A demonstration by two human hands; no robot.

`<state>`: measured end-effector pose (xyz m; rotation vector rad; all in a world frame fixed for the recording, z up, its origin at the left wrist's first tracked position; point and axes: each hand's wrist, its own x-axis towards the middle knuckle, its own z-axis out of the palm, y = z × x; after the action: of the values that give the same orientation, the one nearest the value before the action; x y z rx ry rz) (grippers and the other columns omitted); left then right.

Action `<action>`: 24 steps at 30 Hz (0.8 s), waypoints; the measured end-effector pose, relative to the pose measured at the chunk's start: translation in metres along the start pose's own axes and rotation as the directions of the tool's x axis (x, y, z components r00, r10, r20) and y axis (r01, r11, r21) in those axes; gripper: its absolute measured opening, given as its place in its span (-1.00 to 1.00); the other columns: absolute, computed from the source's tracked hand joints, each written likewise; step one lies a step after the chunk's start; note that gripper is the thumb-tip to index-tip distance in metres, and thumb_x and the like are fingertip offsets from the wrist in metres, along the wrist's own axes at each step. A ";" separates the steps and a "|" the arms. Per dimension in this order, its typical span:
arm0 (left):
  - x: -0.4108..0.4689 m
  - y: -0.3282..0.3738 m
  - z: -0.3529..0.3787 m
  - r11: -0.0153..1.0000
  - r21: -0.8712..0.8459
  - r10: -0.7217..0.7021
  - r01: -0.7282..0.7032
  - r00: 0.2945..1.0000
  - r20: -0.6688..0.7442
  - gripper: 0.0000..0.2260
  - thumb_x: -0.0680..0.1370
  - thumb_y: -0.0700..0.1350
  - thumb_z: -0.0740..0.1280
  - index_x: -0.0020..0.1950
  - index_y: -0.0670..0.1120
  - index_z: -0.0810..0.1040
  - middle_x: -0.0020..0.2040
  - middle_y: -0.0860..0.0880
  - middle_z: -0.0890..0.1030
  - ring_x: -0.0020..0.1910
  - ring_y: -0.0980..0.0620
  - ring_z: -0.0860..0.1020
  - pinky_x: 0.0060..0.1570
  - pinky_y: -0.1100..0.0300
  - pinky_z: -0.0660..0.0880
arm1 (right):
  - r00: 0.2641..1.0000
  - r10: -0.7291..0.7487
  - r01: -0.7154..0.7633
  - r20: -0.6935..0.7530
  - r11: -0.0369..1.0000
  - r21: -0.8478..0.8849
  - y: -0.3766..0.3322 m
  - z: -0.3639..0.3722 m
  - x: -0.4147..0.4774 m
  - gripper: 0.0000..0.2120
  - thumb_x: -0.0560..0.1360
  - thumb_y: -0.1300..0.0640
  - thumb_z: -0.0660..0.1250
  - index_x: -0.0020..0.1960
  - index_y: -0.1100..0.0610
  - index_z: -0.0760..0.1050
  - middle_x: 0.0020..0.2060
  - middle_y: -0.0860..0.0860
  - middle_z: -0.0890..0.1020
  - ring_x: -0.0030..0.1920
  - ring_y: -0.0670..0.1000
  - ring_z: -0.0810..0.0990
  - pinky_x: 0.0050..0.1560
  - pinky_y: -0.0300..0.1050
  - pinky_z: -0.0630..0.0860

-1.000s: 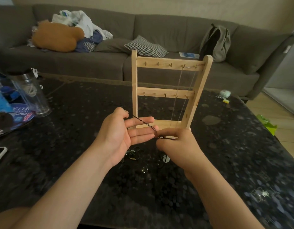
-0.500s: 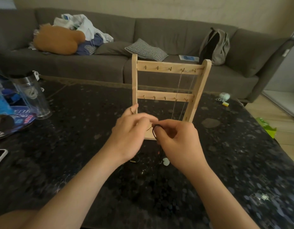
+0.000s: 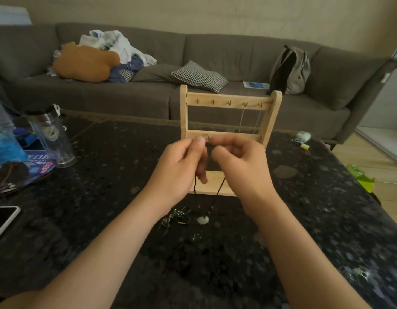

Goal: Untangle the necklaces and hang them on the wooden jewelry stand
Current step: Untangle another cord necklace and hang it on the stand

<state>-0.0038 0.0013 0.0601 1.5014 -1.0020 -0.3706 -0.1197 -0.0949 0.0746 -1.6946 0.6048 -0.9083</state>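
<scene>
Pinching the black cord (image 3: 218, 192) with my left hand (image 3: 182, 168) and right hand (image 3: 242, 168), I'm risking its pendant (image 3: 202, 220) snagging the tangle (image 3: 178, 217) just left.

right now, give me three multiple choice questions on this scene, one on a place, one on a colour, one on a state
1. Where on the wooden jewelry stand does the thin chain hang? A lower rail, left B top rail, right C base
2. Colour of the pendant on the black cord? A red B blue C white
3. The left hand and right hand? A both pinch the cord B both lie flat C both empty
B: it drops from top right hooks. C: the disc looks white. A: cord trails from each hand.
</scene>
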 end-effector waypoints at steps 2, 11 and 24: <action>0.007 0.005 0.000 0.998 -0.010 -0.055 0.055 0.998 -0.032 -0.65 0.81 0.00 0.16 -0.02 -0.13 0.61 -0.40 0.08 0.46 -0.42 0.08 0.47 -0.27 -0.02 0.54 | 0.997 -0.038 0.039 -0.066 0.999 0.015 -0.005 0.000 0.005 -0.82 0.56 0.27 0.41 0.13 0.08 0.61 -0.29 -0.06 0.69 -0.34 -0.19 0.61 -0.29 -0.30 0.52; 0.042 0.023 -0.003 0.944 0.305 0.178 -0.126 0.973 -0.149 -0.94 0.73 -0.09 0.34 0.19 0.01 0.59 -0.17 0.08 0.66 -0.21 0.27 0.61 -0.23 0.42 0.46 | 0.862 -0.435 0.328 -0.259 0.869 -0.370 -0.011 0.000 0.032 -0.88 0.60 0.21 0.46 0.03 0.03 0.56 -0.27 -0.14 0.62 -0.21 -0.12 0.63 -0.24 -0.35 0.52; 0.075 0.031 0.018 0.880 0.439 0.324 -0.182 0.906 -0.273 -0.86 0.70 -0.04 0.40 0.07 -0.02 0.74 -0.26 0.15 0.69 -0.31 0.20 0.68 -0.22 0.20 0.68 | 0.721 -0.557 0.296 -0.411 0.785 -0.544 -0.011 -0.004 0.072 -0.90 0.61 0.10 0.48 0.10 0.10 0.69 -0.07 -0.02 0.69 -0.13 -0.07 0.63 -0.04 -0.51 0.36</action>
<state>0.0147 -0.0636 0.1089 1.6979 -1.0185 0.3049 -0.0816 -0.1494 0.1053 -2.0361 0.8583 -1.7666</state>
